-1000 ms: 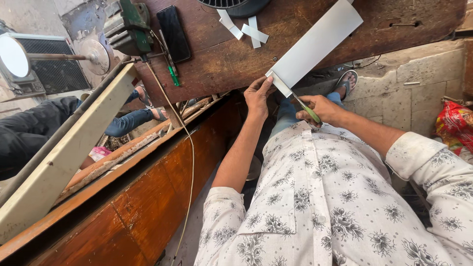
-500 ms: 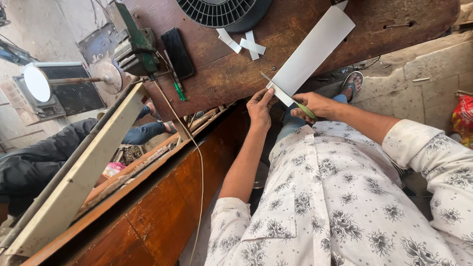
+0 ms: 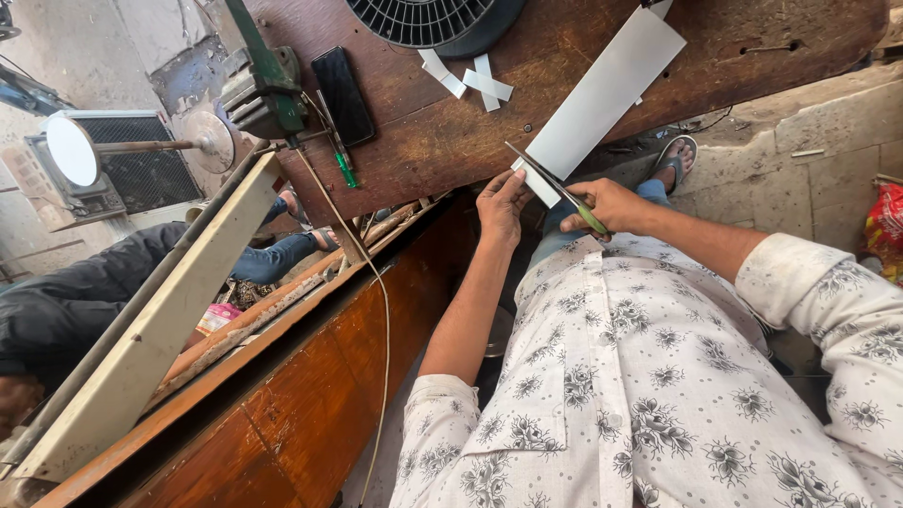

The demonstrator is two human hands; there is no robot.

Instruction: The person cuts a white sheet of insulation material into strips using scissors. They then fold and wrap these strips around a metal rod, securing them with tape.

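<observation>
The wooden workbench point(image 3: 442, 141) spans the upper part of the view; its near edge runs diagonally from the left down toward the person's hands, and its far right end stops above a bare concrete floor point(image 3: 800, 160). Below the bench edge, a brown wooden panel point(image 3: 282, 414) slopes away to the lower left, leaving a narrow dark gap between it and the person's body.

A black fan grille point(image 3: 423, 19) sits at the top edge of the bench. Left of it stands a green machine point(image 3: 263, 85), with a black phone point(image 3: 343, 94) lying just beside it. A second person, in dark sleeves and blue trousers point(image 3: 273, 259), sits beyond the left edge of the bench.

A long white sheet strip point(image 3: 602, 94) lies diagonally across the bench, its lower end overhanging the near edge. Small white offcuts point(image 3: 475, 80) lie near the fan, well apart from the strip.

The left hand point(image 3: 500, 202) pinches the lower corner of the strip at the bench edge, fingers pressed together on it. The right hand point(image 3: 611, 202) is closed around the green handles of a pair of scissors point(image 3: 555, 188), whose blades lie across the strip's lower end. Open room lies to the right of the right forearm, above the floor.
</observation>
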